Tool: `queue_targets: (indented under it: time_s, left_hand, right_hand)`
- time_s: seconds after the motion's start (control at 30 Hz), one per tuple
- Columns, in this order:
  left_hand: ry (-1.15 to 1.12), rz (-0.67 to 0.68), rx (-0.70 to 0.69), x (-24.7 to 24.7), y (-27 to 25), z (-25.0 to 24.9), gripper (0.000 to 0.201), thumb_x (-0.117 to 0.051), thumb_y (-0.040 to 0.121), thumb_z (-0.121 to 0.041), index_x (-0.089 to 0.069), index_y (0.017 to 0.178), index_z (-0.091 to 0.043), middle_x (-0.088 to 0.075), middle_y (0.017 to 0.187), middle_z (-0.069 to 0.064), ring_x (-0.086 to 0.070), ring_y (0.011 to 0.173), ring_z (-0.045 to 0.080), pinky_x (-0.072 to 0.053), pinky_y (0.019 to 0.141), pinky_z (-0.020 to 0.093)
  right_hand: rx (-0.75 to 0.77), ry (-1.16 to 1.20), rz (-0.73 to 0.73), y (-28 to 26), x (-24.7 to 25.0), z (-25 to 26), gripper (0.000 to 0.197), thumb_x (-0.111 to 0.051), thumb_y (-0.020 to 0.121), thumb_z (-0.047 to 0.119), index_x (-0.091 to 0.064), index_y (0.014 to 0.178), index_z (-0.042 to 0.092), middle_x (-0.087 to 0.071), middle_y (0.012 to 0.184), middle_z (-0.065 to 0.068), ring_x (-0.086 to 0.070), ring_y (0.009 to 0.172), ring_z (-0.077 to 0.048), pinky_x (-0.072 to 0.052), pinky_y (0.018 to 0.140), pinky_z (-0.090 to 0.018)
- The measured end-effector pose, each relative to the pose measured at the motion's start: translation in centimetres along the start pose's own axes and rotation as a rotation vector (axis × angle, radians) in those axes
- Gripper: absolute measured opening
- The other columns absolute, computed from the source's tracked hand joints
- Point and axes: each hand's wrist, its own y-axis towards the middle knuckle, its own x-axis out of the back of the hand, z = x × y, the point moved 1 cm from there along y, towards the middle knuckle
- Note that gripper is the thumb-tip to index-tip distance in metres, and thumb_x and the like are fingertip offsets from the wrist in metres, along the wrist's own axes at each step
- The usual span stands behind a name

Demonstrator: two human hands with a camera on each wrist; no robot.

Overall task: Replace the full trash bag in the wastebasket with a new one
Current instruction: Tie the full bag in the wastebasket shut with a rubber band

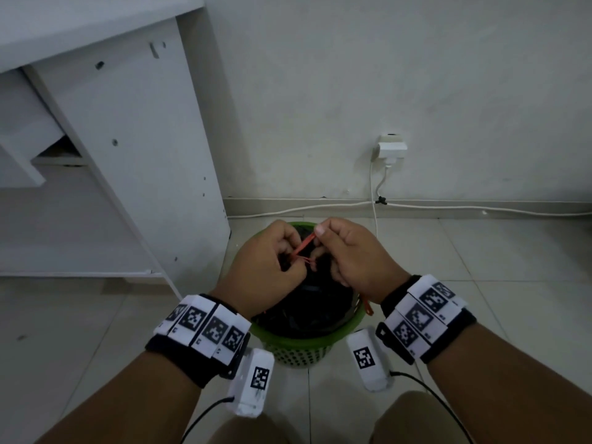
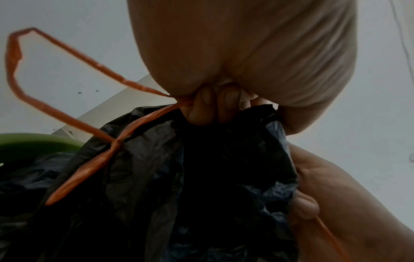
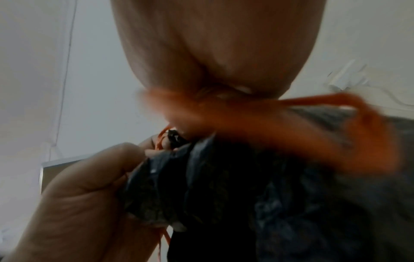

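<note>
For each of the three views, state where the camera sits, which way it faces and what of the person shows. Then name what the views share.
Head: worn on the head, facing forward and down at the green wastebasket; both forearms, left hand and right hand show.
Left wrist: looks along the left palm at the black trash bag.
Right wrist: looks along the right palm at the bag; the left hand shows too.
Shared: all three show the orange drawstring, pinched in both hands.

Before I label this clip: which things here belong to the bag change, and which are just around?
Part of the job:
black plastic trash bag
orange drawstring
green perforated wastebasket
left hand and right hand, both pinching the drawstring

Just around:
white desk
white wall plug
white cable
</note>
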Motion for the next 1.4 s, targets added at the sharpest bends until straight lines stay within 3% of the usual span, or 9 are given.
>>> queue_targets:
  time_s: [0.13,0.33,0.47,0.67,0.73,0.83,1.2,1.3,1.4]
  left_hand:
    - [0.134,-0.012,-0.114,-0.7,-0.3,0.3,0.035,-0.067,0.083,-0.015,-0.050,0.110,-0.029,-0.064,0.070,-0.009,-0.062,0.066,0.009,-0.049,0.062,0.023]
    - [0.235,-0.159,-0.240,-1.1,-0.6,-0.3,0.011,-0.064,0.094,-0.019,-0.072,0.101,-0.014,-0.073,0.091,-0.006,-0.063,0.083,0.004,-0.042,0.073,0.003]
    - [0.158,-0.232,-0.128,-1.1,-0.8,-0.1,0.008,-0.065,0.095,-0.017,-0.073,0.097,-0.016,-0.072,0.087,-0.009,-0.065,0.083,0.004,-0.047,0.071,0.008]
    - [-0.124,-0.201,0.183,-0.6,-0.8,-1.3,0.014,-0.066,0.094,-0.021,-0.078,0.087,-0.018,-0.076,0.084,-0.007,-0.072,0.081,0.010,-0.058,0.075,0.029]
    - [-0.376,-0.157,0.373,0.0,-0.4,-1.8,0.019,-0.065,0.095,-0.019,-0.077,0.081,-0.013,-0.076,0.079,0.003,-0.071,0.069,0.019,-0.057,0.063,0.028]
    - [-0.596,-0.015,0.574,0.7,0.1,-2.1,0.024,-0.062,0.096,-0.015,-0.070,0.073,-0.013,-0.059,0.065,0.003,-0.043,0.047,0.008,-0.033,0.040,0.017]
    - [-0.710,-0.007,0.577,0.4,-0.5,-1.3,0.018,-0.064,0.093,-0.011,-0.073,0.091,0.004,-0.057,0.062,0.004,-0.042,0.052,0.010,-0.035,0.047,0.016]
    - [-0.464,-0.057,0.444,0.4,-1.0,-1.7,0.014,-0.071,0.090,-0.018,-0.080,0.092,-0.006,-0.077,0.077,0.004,-0.071,0.068,0.015,-0.054,0.064,0.023]
    - [-0.344,-0.107,0.337,0.8,-1.0,-1.7,0.013,-0.074,0.088,-0.023,-0.081,0.084,-0.013,-0.079,0.082,0.005,-0.076,0.082,0.021,-0.061,0.081,0.040]
  right_hand:
    - [-0.092,-0.084,-0.038,0.3,0.4,0.7,0.032,-0.054,0.100,0.028,-0.061,0.075,0.009,-0.059,0.055,-0.008,-0.042,0.035,-0.006,-0.031,0.037,-0.017]
    - [-0.114,-0.207,-0.145,0.6,0.6,1.3,0.031,-0.070,0.086,0.027,-0.065,0.063,0.007,-0.061,0.051,-0.003,-0.047,0.040,-0.007,-0.038,0.042,-0.018]
    - [-0.008,-0.338,-0.217,0.3,0.3,1.4,0.024,-0.069,0.085,0.029,-0.069,0.071,0.010,-0.072,0.065,-0.005,-0.065,0.059,-0.016,-0.050,0.060,-0.028]
    - [0.149,-0.357,-0.405,-0.6,-0.5,0.7,0.016,-0.072,0.085,0.033,-0.064,0.093,0.021,-0.068,0.090,0.010,-0.063,0.081,-0.004,-0.050,0.074,-0.023]
    - [0.372,-0.554,-0.495,-1.5,-0.7,0.7,0.023,-0.071,0.083,0.033,-0.062,0.101,0.022,-0.062,0.105,0.010,-0.057,0.099,-0.009,-0.044,0.085,-0.030]
    - [0.599,-0.759,-0.489,-2.8,-1.3,0.6,0.025,-0.071,0.077,0.035,-0.068,0.097,0.021,-0.063,0.113,0.005,-0.055,0.113,-0.018,-0.037,0.095,-0.042]
    - [0.789,-0.850,-0.437,-2.4,-1.4,-1.9,0.016,-0.073,0.087,0.028,-0.077,0.093,0.013,-0.073,0.095,0.000,-0.066,0.092,-0.025,-0.043,0.086,-0.042]
    - [0.792,-0.946,-0.373,-2.2,-1.0,-1.9,0.015,-0.068,0.091,0.028,-0.074,0.089,0.014,-0.072,0.090,0.001,-0.064,0.087,-0.025,-0.041,0.083,-0.041]
    - [0.774,-0.960,-0.293,-2.0,-0.5,-1.6,0.017,-0.064,0.093,0.027,-0.071,0.085,0.013,-0.069,0.087,0.000,-0.060,0.084,-0.027,-0.043,0.075,-0.041]
